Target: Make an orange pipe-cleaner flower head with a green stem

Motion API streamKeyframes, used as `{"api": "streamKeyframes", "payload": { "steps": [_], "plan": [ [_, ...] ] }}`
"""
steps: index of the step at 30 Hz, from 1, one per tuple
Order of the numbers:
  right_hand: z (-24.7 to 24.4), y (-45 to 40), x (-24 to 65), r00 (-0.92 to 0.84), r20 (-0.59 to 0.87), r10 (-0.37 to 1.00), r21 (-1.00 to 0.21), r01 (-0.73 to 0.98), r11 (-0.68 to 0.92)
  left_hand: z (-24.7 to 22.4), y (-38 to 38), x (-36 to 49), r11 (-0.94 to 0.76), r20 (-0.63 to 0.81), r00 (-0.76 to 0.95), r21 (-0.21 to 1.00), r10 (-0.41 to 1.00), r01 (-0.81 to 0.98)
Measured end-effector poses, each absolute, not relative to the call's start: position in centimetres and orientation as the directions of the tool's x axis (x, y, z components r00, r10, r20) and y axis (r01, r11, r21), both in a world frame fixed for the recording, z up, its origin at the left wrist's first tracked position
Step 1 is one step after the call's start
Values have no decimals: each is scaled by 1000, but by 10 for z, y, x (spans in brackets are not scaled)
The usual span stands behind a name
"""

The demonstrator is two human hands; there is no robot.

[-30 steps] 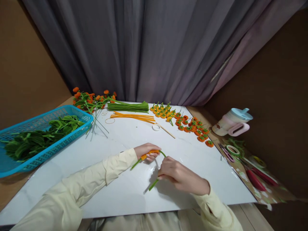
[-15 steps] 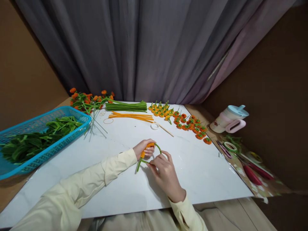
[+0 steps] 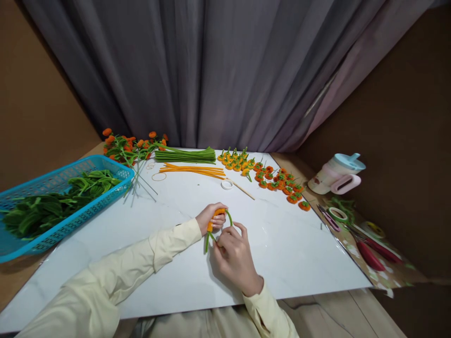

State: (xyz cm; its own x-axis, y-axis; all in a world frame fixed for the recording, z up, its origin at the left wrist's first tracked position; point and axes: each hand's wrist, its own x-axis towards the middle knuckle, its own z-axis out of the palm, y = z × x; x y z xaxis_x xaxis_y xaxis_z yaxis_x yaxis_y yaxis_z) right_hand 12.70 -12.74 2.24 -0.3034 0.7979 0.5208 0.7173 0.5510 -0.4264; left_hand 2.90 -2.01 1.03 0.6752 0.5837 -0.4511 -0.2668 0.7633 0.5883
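Over the white board, my left hand (image 3: 207, 218) is closed on a curved orange chenille-stem piece (image 3: 220, 212). A green chenille stem (image 3: 229, 218) comes out of both its ends. One green end bows toward my right hand (image 3: 237, 259), whose fingers are pinched on the green stem close below the orange piece. Other green ends hang down beside those fingertips. My palms hide part of both pieces. Beyond my hands lie loose orange chenille stems (image 3: 190, 169), a bundle of green chenille stems (image 3: 185, 156), a white tape ring (image 3: 227, 184) and a thin wooden stick (image 3: 244, 190).
A blue basket (image 3: 66, 220) of green leaves stands left, with orange flowers (image 3: 152, 134) behind it. Yellow flower heads (image 3: 229, 165) and orange flower heads (image 3: 291, 199) lie at the back right. A lidded cup (image 3: 322, 178), green tape (image 3: 337, 215) and red-handled pliers (image 3: 368, 256) are right.
My right hand has shifted slightly left and down, its fingers drawing closer to the orange piece. The green loop is narrower and the hanging ends point more straight down. My left hand has barely moved.
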Motion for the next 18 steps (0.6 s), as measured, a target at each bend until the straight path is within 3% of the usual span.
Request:
{"api": "streamKeyframes", "payload": {
  "steps": [13, 18],
  "plan": [
    [8, -129, 117, -308, 643, 701, -248, 782, 571, 12, -29, 30, 698, -432, 575, 596, 695, -396],
    [-1, -127, 117, -338, 614, 714, -201, 807, 555, 13, -31, 31, 692, -429, 559, 574, 710, -438]
  ]
}}
